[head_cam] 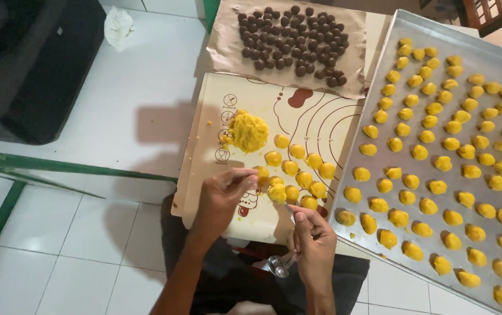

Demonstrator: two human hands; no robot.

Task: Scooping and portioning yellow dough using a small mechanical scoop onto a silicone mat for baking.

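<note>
Fingers (245, 175) of L hand (221, 195) pinched narrow on a small yellow dough ball (261, 173), held just over the baking mat (204, 146). R hand (315, 242) closed around a small metal spoon (280, 265), near mat's front edge. On mat: loose dough lump (248, 131) toward far-left, approx a dozen shaped balls (297, 169) in middle, beside L hand. Metal tray (379, 87) touching mat's right edge, nearly full w/ rows of yellow pieces (443, 151). Brown paper (227, 55) beyond mat's far edge carries dark brown balls (294, 38). Judgement: well along; tray mostly filled, remaining lump small, mat balls not yet on tray.
</note>
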